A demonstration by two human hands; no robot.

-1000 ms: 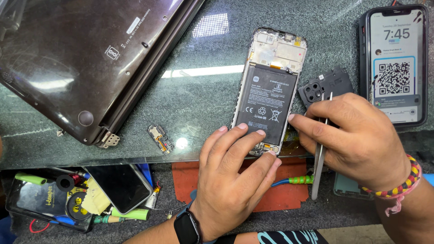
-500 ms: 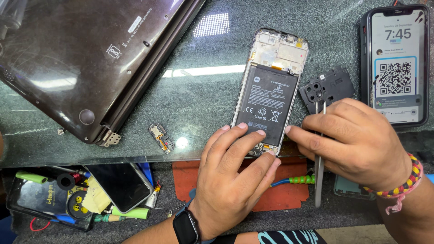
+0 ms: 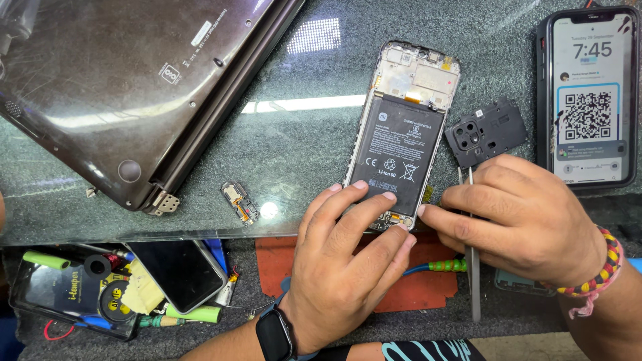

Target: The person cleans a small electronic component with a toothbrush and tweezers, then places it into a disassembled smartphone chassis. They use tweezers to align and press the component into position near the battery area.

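Observation:
An opened phone (image 3: 404,130) lies back-up on the dark stone counter (image 3: 294,147), its black battery and circuit boards bare. My left hand (image 3: 348,257), with a black watch on the wrist, presses its fingertips on the phone's lower end. My right hand (image 3: 518,217), with a beaded bracelet, grips metal tweezers (image 3: 473,281) and its index finger touches the phone's lower right corner. A black camera cover plate (image 3: 487,132) lies just above my right hand.
A dark laptop (image 3: 127,87) lies upside down at the left. A small loose part (image 3: 239,201) sits near its hinge. A lit phone (image 3: 588,97) lies at the far right. Below the counter edge are a black phone (image 3: 177,273), green tools and a red mat (image 3: 428,284).
My right hand has slid left and down from the camera cover plate to the phone's lower right corner. My left hand stays pressed on the phone's lower end.

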